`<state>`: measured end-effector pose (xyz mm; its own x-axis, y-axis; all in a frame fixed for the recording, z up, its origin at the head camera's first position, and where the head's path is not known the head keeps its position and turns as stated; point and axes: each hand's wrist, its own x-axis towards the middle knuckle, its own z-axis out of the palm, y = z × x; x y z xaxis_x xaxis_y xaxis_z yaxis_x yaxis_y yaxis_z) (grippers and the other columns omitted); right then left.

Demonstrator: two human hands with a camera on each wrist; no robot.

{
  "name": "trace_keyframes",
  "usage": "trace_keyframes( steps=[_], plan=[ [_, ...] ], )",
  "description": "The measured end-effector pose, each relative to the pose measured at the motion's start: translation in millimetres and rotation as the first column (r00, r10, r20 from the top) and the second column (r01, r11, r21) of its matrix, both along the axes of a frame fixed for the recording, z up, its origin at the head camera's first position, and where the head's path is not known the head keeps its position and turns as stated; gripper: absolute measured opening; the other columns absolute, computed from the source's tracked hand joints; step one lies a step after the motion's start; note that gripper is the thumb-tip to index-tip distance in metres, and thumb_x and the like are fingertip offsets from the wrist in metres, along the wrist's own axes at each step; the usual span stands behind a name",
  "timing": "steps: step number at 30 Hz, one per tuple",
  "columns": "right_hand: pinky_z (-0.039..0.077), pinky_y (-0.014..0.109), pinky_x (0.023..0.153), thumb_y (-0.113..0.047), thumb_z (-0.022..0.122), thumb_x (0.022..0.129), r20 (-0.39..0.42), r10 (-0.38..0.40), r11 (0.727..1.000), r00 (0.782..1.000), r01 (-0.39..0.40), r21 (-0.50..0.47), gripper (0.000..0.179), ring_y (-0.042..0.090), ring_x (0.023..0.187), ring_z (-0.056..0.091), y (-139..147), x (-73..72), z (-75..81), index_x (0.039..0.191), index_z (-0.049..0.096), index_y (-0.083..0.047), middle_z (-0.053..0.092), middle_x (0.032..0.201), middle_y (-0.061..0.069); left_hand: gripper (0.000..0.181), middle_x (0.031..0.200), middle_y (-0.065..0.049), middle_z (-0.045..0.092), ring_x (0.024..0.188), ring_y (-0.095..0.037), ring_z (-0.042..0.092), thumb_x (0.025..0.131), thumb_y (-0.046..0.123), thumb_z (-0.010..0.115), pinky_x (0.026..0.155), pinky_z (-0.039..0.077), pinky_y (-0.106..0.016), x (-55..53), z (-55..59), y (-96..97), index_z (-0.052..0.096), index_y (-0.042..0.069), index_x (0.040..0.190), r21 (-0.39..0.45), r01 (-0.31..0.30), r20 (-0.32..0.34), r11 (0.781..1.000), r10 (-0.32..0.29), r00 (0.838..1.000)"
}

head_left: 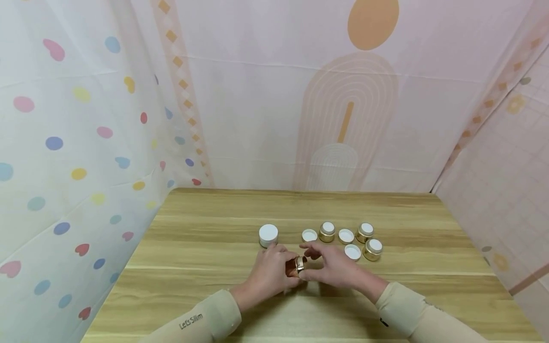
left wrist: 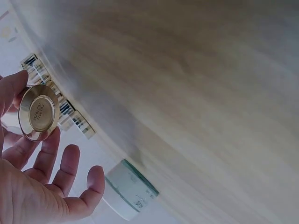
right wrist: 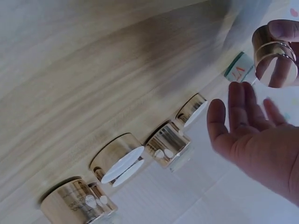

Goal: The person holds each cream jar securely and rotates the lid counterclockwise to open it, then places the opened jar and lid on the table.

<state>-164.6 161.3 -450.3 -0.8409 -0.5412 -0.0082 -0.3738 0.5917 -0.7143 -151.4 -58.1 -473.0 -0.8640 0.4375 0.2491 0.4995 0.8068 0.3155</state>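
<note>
Between thumb and fingers, my left hand (head_left: 271, 270) holds a small gold jar (head_left: 300, 265) tipped on its side above the table. Its round base, stamped with dark print, faces the camera in the left wrist view; a seam runs round its shiny wall in the right wrist view. My right hand (head_left: 333, 265) is beside the jar, palm toward it. Its fingers are relaxed and lightly bent, with a gap to the jar in the right wrist view. Just beyond my left hand stands a larger white-lidded jar (head_left: 268, 235) with green edging.
Behind my right hand stand three gold jars, one on the left (head_left: 327, 233), with pale tops showing. Among them lie three upturned lids with white insides, including a front lid (head_left: 352, 252). The wooden table (head_left: 206, 247) meets patterned curtains at its back and sides.
</note>
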Motion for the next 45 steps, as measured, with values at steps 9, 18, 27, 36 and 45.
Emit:
trace_keyframes(
  steps=[9, 18, 27, 36, 45],
  plan=[
    [0.059, 0.035, 0.085, -0.043, 0.082, 0.094, -0.028, -0.024, 0.998, 0.999, 0.026, 0.058, 0.048, 0.018, 0.104, 0.073, -5, 1.1, -3.2, 0.128, 0.074, -0.011, 0.078, 0.109, -0.002, 0.046, 0.106, 0.0, 0.076, 0.101, -0.021, 0.065, 0.073, 0.041, 0.094, 0.083, 0.051, -0.047, 0.0, -1.7, 0.0, 0.082, 0.022, 0.113, 0.011, 0.006, 0.028, 1.0, -0.006, 1.0],
    [0.059, 0.042, 0.092, -0.012, 0.088, 0.086, -0.105, -0.243, 0.97, 0.964, 0.24, -0.04, 0.044, 0.022, 0.103, 0.068, 21, -19.1, 16.4, 0.124, 0.067, -0.005, 0.074, 0.11, 0.005, 0.051, 0.114, 0.0, 0.079, 0.106, -0.02, 0.071, 0.073, 0.044, 0.097, 0.088, 0.057, -0.049, -10.1, -1.1, -8.5, 0.082, 0.019, 0.115, 0.129, -0.051, 0.048, 0.99, 0.045, 0.998],
    [0.058, 0.035, 0.083, -0.001, 0.088, 0.081, -0.172, -0.25, 0.965, 0.953, 0.259, 0.034, 0.044, 0.021, 0.098, 0.07, 28, -30.6, -4.5, 0.121, 0.068, -0.001, 0.075, 0.109, 0.01, 0.041, 0.098, 0.008, 0.081, 0.09, -0.013, 0.07, 0.074, 0.041, 0.096, 0.075, 0.055, -0.036, -19.4, -4.5, 1.2, 0.082, 0.023, 0.108, 0.139, -0.085, 0.077, 0.987, 0.075, 0.994],
    [0.058, 0.051, 0.078, -0.025, 0.095, 0.079, -0.327, -0.278, 0.888, 0.903, 0.372, 0.272, 0.045, 0.035, 0.104, 0.069, 25, -20.6, -18.7, 0.113, 0.067, -0.013, 0.077, 0.107, 0.004, 0.051, 0.114, -0.004, 0.079, 0.104, -0.021, 0.074, 0.076, 0.043, 0.096, 0.08, 0.06, -0.037, -31.2, -3.1, 32.0, 0.081, 0.021, 0.119, 0.11, -0.099, 0.15, 0.989, 0.082, 0.985],
    [0.054, 0.054, 0.086, -0.027, 0.094, 0.079, -0.379, -0.266, 0.843, 0.886, 0.404, 0.354, 0.041, 0.039, 0.1, 0.067, 25, -20.1, -21.0, 0.105, 0.066, -0.01, 0.075, 0.095, 0.008, 0.061, 0.126, -0.006, 0.078, 0.121, -0.025, 0.07, 0.075, 0.052, 0.096, 0.086, 0.06, -0.045, -36.9, -5.7, 46.8, 0.08, 0.024, 0.127, 0.02, -0.127, 0.193, 0.992, 0.121, 0.974]
  ],
)
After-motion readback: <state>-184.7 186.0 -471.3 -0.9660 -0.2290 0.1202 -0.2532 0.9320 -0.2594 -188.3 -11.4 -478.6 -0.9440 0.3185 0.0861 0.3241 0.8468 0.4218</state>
